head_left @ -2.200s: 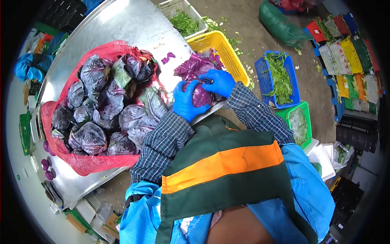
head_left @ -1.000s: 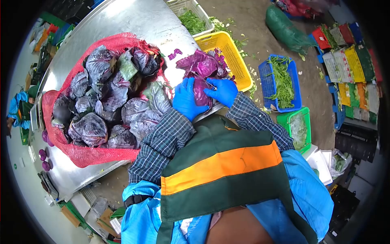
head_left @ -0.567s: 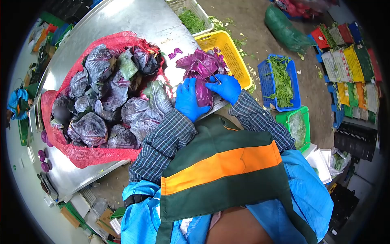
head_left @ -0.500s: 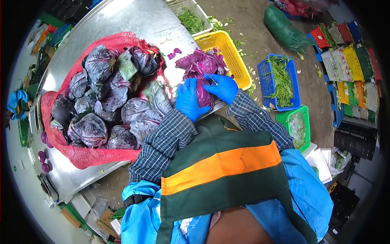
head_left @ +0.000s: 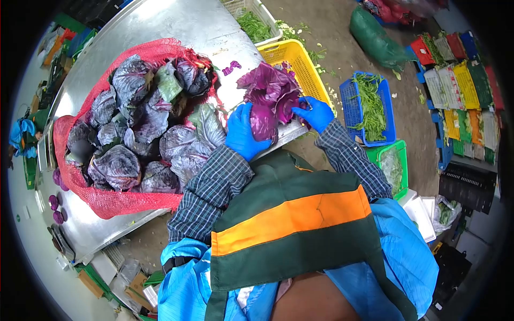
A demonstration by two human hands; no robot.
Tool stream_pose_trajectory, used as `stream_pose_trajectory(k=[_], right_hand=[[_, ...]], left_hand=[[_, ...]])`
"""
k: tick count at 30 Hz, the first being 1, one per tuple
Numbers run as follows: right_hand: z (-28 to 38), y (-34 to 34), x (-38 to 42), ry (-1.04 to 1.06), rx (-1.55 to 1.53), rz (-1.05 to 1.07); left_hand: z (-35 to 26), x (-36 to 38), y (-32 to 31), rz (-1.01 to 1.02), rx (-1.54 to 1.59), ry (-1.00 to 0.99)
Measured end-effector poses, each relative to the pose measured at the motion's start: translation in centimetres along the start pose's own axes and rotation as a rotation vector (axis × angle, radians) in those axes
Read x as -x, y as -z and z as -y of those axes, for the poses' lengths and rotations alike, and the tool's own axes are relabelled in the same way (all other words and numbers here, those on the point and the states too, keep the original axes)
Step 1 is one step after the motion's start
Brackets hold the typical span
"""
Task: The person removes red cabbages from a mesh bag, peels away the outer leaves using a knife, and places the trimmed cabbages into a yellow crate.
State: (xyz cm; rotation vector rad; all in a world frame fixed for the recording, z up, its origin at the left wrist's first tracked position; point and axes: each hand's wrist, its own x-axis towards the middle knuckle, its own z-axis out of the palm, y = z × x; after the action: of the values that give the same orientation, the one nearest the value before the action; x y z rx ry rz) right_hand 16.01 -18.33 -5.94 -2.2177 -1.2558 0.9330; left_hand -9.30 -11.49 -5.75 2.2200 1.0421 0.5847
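Observation:
My left hand [head_left: 245, 134] is wrapped around the side of a trimmed red cabbage [head_left: 263, 124] at the table's near edge. To its right, my right hand [head_left: 317, 114] pinches the edge of a purple cabbage leaf [head_left: 287, 111] beside that head. Both hands wear blue gloves. Loose purple leaves [head_left: 269, 83] are heaped just beyond the cabbage. On the left, a red mesh sack [head_left: 112, 206] lies opened, full of dark, untrimmed red cabbages [head_left: 120, 168]. Whether my right fingers also hold a small tool is hidden.
The metal table [head_left: 195, 27] carries the sack, purple scraps [head_left: 231, 68] and several small purple heads [head_left: 58, 216]. Against its right edge stands a yellow crate [head_left: 321, 88]. A blue crate of greens [head_left: 345, 101], a green crate [head_left: 404, 166] and a green sack [head_left: 372, 43] rest on the floor.
My right hand has moved right, away from the cabbage's top, and a leaf now stands out beside the head. My left hand stays on the cabbage, shifted slightly left.

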Motion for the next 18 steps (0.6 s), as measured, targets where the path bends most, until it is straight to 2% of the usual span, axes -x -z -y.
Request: stream_pose_trajectory(k=[4,5,6,8,16,18], right_hand=[[6.0,-1.6,2.6,0.161,0.011,0.055],[7.5,-1.4,3.0,0.02,0.104,0.171],[6.7,-2.2,2.6,0.021,0.102,0.17],[4.4,-4.2,1.9,0.123,0.033,0.035],[6.1,-3.6,3.3,0.073,0.016,0.07],[6.3,-3.4,3.2,0.059,0.108,0.073]], left_hand=[[-0.6,-0.3,0.1,0.05,-0.027,-0.016],[-0.7,-0.5,0.1,0.05,-0.029,-0.02],[-0.7,-0.5,0.1,0.056,-0.052,-0.011],[-0.8,-0.3,0.0,0.067,-0.075,-0.001],[-0.9,-0.5,-0.4,0.097,-0.157,0.015],[-1.1,-0.6,-0.3,0.098,-0.163,0.024]])
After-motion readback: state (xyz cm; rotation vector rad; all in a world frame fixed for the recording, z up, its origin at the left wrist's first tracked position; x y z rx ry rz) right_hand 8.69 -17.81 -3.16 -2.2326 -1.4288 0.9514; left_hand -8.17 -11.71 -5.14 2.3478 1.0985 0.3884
